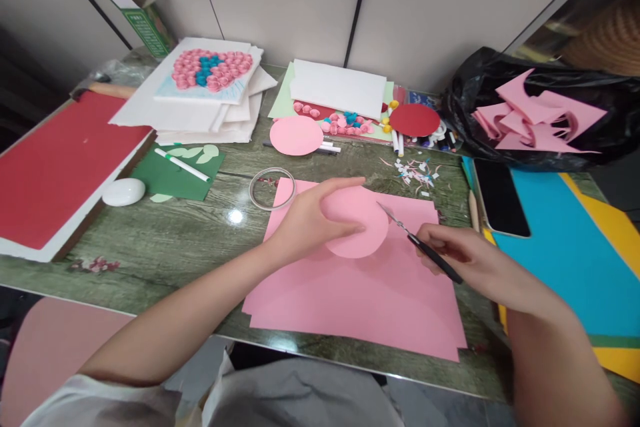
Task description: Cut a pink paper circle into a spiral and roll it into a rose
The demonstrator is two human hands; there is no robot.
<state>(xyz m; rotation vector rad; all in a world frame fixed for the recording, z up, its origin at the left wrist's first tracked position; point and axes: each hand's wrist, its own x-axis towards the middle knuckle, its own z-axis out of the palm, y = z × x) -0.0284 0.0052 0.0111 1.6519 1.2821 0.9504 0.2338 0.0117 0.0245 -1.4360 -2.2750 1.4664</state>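
My left hand point(307, 217) pinches a pink paper disc point(361, 227), thumb under and fingers over its left edge, just above the large pink sheets point(360, 300) on the table. My right hand point(463, 257) is closed round the black handles of small scissors point(417, 240), whose thin blades point up-left and meet the disc's right edge.
A tape ring point(271, 188) lies left of the sheets. Behind are another pink disc point(296, 135), a red disc point(415, 120), markers, paper scraps point(415, 172) and a rose artwork point(212, 70). A phone point(500, 197) on blue paper and a black bag point(540, 113) of pink offcuts sit right; a red board point(55, 167) sits left.
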